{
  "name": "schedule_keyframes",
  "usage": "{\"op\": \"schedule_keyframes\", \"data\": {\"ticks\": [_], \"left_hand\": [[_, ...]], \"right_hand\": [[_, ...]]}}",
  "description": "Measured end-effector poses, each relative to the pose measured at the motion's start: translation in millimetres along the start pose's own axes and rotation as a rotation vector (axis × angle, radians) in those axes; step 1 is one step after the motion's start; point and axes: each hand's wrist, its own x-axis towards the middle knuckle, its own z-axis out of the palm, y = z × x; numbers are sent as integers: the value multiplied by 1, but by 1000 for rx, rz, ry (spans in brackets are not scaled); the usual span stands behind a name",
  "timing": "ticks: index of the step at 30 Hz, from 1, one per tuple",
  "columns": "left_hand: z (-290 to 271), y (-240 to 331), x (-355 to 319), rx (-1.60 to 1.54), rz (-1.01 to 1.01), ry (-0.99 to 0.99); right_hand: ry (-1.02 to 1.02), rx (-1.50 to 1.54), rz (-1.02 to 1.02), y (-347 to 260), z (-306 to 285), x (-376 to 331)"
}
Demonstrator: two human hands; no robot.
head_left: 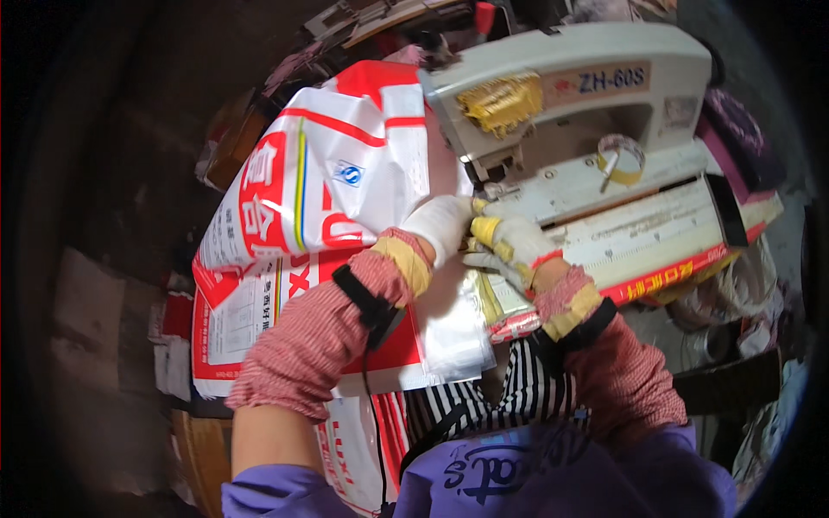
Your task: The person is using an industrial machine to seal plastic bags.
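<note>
Several creases, glossy white-red bag [332,194] | left hand [440,226], right hand [515,242]: curled, hold unclear

At two o'clock, the white machine [604,45] carries a plate [596,83] with dark letters and numbers. The bag [332,138] bears red and white characters toward ten o'clock, and a blue emblem [348,173] toward eleven. A red strip [665,280] at three o'clock shows yellow characters; the purple shirt [561,475], toward five, dark script.
</note>
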Motion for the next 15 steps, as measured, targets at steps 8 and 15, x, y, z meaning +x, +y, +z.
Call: {"op": "schedule_keyframes", "data": {"ticks": [8,15], "left_hand": [[-46,36,-76,977,23,113],[-114,95,-256,1368,405,990]], "right_hand": [[173,-1752,-700,17,17,42],[167,-2114,-527,25,66,107]]}}
